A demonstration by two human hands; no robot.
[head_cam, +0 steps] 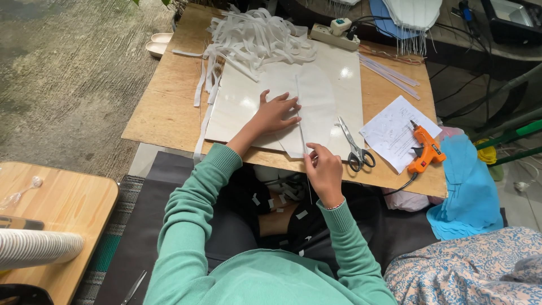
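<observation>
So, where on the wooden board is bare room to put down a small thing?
Bare wood lies on the wooden board left of the white panel, and between the scissors and the power strip. It is crowded around the white strips, paper sheet and glue gun.

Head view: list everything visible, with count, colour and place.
Board: one, brown, centre.
Fabric panel: one, white, mid-board.
Strip pile: many, white, far edge.
Thin rod: one, white, along panel.
Scissors: one, grey, right of panel.
Glue gun: one, orange, on white paper.
Power strip: one, cream, far edge.
Blue fabric: stack, right.
Left hand: flat on panel.
Right hand: pinching rod.
</observation>
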